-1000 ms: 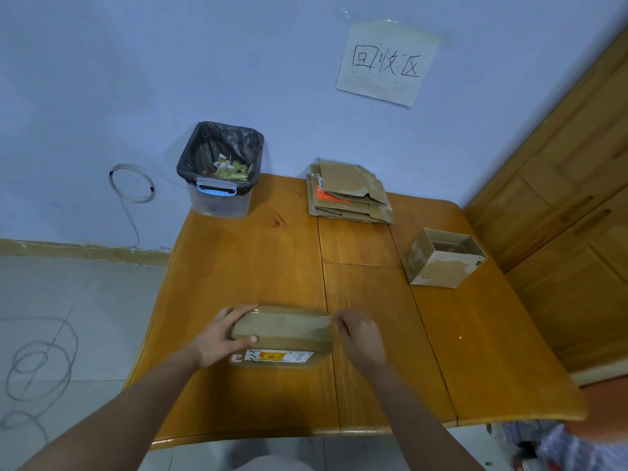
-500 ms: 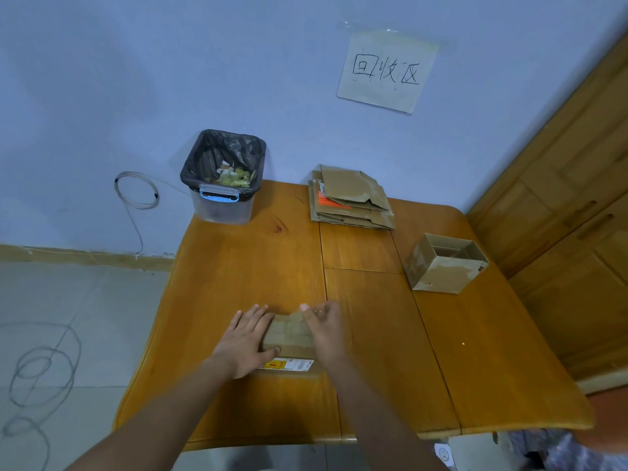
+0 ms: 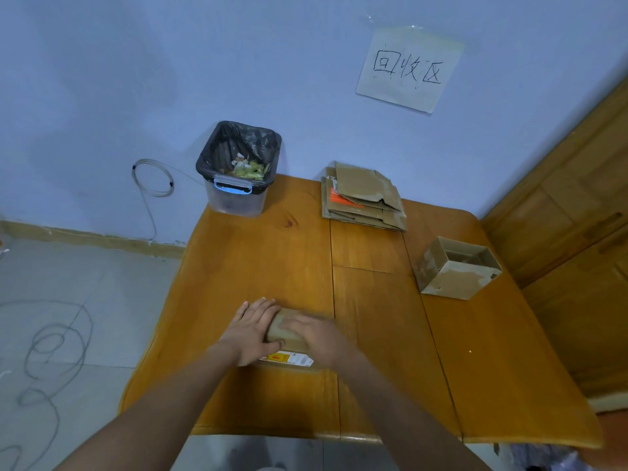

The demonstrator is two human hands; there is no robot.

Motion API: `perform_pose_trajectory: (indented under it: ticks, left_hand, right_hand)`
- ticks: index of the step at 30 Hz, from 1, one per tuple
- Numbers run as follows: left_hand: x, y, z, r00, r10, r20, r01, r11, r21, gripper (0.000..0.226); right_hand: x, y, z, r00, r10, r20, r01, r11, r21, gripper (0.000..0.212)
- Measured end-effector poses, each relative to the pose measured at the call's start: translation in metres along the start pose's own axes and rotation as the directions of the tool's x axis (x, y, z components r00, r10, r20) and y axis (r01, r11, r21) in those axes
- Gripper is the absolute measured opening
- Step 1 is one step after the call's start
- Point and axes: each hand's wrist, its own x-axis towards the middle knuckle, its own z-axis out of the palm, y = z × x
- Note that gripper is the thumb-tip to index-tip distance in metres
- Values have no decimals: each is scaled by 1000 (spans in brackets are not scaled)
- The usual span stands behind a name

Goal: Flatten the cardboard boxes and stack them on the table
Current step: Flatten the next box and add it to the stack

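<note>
Over at the upper left of the frame a coil of wire (image 3: 153, 178) is hanging on the wall, and just right of it a lined bin (image 3: 238, 168) is sitting on the far corner of the worktop (image 3: 258, 253); nothing doing there. Low and centre, that's where the action is: the left hand (image 3: 253, 329) is lying flat, fingers (image 3: 261, 305) spread and pressing down on the left end of the cardboard box (image 3: 289, 331), thumb hooked along its near edge; the right hand (image 3: 317, 334) is blurring with motion, palm down on the right end, fingers apparently extended rather than curled, so neither hand is gripping, both are pushing. The box is lying near the front edge, a printed label (image 3: 289, 359) peeking out under the wrists; it's looking nearly squashed already. Light stuff, this; corrugated board, stiff across the panels, giving way along the creases, likely to spring back up if released too soon; best taken by the two short ends, thumbs under, once it's lying flat. Further right, upper centre, the flattened stack (image 3: 363, 195) is waiting against the wall; that looks like the destination. At mid-right an open box (image 3: 455, 266) is standing upright, not yet collapsed; that one is looking like the next customer.
</note>
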Motion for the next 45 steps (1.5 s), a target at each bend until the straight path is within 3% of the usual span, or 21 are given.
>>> perform_pose_trajectory:
  ticks: [2,6,11,15,26,29,31,34,37,42,45]
  left_hand:
    - [1,0,0,1000,-7,-4,7,1000,5,75]
    - [0,1,1,1000,-10,-12,10,1000,6,74]
    - [-2,0,1,1000,-1,-17,1,1000,-8,74]
    - [-2,0,2,1000,-4,-4,4,1000,5,74]
    - [-3,2,-1,1000,-17,11,17,1000,6,75]
    - [-3,2,-2,1000,-16,6,16,1000,-2,75]
    - [-3,1,-2,1000,-17,3,17,1000,3,75]
    - [-3,0,0,1000,-13,0,13,1000,6,75]
    - [-2,0,0,1000,-10,-2,10,1000,3,75]
    - [-1,-1,3,1000,-8,-10,8,1000,24,76]
    - [-1,-1,4,1000,-14,-9,15,999,30,76]
  right_hand:
    - [-6,6,3,994,-57,92,70,987,-142,66]
    - [-18,15,6,991,-78,109,98,975,-197,75]
    - [-23,17,15,992,-102,78,115,975,-191,62]
    - [-16,21,11,993,-118,28,121,963,-242,67]
    - [-2,22,12,989,-146,-22,131,935,-330,39]
    - [-6,17,5,968,-228,-108,185,932,-311,28]
    - [-11,17,5,947,-275,-168,212,924,-317,32]
    - [-18,22,11,956,-221,-194,151,934,-323,38]
    - [-30,38,14,976,-135,-168,79,951,-300,27]
    - [-47,40,12,933,-198,-299,131,964,-231,15]
    - [-39,32,18,923,-129,-363,60,979,-195,25]
